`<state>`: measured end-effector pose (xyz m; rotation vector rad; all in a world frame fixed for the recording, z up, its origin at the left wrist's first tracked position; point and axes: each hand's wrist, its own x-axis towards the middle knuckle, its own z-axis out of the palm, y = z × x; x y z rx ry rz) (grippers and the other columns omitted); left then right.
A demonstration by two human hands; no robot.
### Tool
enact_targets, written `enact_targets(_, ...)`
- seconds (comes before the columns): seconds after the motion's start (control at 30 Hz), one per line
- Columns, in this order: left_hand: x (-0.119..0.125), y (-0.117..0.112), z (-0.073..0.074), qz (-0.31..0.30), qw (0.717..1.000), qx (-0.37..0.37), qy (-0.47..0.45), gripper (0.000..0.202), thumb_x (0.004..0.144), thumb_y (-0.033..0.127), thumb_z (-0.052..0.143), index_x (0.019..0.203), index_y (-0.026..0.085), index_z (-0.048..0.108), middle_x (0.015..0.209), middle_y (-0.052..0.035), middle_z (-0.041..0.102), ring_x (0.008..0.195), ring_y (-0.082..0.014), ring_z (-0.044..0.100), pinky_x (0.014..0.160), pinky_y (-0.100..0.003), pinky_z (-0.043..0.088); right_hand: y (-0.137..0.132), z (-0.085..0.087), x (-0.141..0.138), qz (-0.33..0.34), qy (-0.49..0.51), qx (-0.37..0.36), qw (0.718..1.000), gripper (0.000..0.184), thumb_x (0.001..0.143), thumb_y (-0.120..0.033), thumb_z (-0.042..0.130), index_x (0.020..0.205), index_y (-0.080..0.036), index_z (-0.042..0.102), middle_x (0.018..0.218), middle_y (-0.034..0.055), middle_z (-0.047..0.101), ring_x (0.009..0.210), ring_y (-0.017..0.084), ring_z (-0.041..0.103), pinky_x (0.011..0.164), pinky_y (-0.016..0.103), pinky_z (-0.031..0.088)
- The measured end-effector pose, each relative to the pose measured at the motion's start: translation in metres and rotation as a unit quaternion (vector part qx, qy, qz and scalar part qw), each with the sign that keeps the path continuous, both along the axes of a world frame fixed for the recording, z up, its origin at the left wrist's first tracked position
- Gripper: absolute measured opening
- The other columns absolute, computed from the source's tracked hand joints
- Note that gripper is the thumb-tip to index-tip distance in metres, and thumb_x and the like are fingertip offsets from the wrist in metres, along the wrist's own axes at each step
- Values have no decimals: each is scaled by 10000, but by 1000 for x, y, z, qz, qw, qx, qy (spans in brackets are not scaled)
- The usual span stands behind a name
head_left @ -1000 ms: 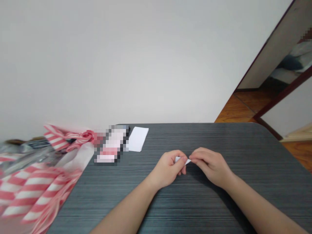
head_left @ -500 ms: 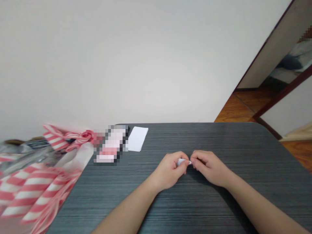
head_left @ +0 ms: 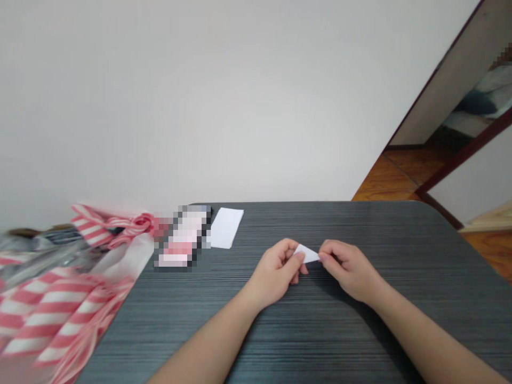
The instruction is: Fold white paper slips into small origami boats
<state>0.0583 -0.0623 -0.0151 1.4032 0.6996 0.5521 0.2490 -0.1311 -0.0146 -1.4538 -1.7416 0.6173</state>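
Note:
A small white folded paper (head_left: pixel 309 254), triangular in outline, is held above the dark table between my two hands. My left hand (head_left: pixel 280 271) pinches its wide end between thumb and fingers, with the lower fingers curled beneath. At the pointed end, my right hand (head_left: pixel 348 266) grips the tip between thumb and forefinger. The part of the paper under my left thumb is hidden.
The dark wood-grain table (head_left: pixel 280 341) stands against a white wall. Flat white sheets of paper (head_left: pixel 226 228) lie at its back left, beside a pixelated phone-like object (head_left: pixel 182 237). Red-and-white striped cloth (head_left: pixel 60 309) is heaped left of the table.
Both hands have risen slightly and moved a little apart. More of the folded paper now shows between them, its triangular face turned toward me.

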Motion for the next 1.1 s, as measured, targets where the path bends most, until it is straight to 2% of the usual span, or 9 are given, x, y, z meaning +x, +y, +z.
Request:
enact_targets(0.13, 0, 0, 0, 2, 1000, 20, 19, 221, 930, 364, 536, 846, 162, 562, 664, 6, 627, 494, -76, 488, 496, -192, 375, -1, 1, -1, 14, -2, -13, 1000, 231, 935, -206, 504, 705, -196, 526, 667, -13, 552, 622, 133, 508, 608, 246, 394)
enact_targets(0.37, -1, 0, 2, -1, 999, 29, 35, 191, 924, 332, 535, 851, 161, 581, 643, 17, 609, 499, -80, 490, 497, -192, 380, -3, 4, -1, 60, -5, -79, 995, 231, 927, -186, 485, 701, -192, 534, 606, -37, 533, 573, 118, 495, 581, 231, 378)
enact_targets(0.57, -1, 0, 3, -9, 999, 32, 37, 196, 923, 338, 536, 853, 163, 587, 662, 10, 624, 505, -81, 497, 496, -191, 381, -2, 5, 0, 61, 0, -68, 996, 232, 909, -178, 495, 679, -184, 521, 639, -27, 540, 612, 121, 495, 609, 233, 374)
enact_targets(0.83, -2, 1, 0, -19, 998, 43, 49, 214, 926, 352, 541, 845, 161, 593, 657, 10, 620, 519, -85, 506, 513, -193, 393, -3, 8, -1, 79, 4, -96, 992, 219, 903, -165, 486, 688, -179, 526, 621, -29, 536, 593, 117, 485, 589, 229, 359)
enact_targets(1.1, -1, 1, 1, -4, 1000, 20, 10, 210, 924, 358, 556, 902, 152, 589, 705, -9, 657, 501, -78, 506, 496, -196, 385, -2, 3, 1, 40, 5, -61, 997, 233, 894, -173, 505, 661, -182, 508, 615, -32, 513, 594, 121, 468, 596, 241, 345)
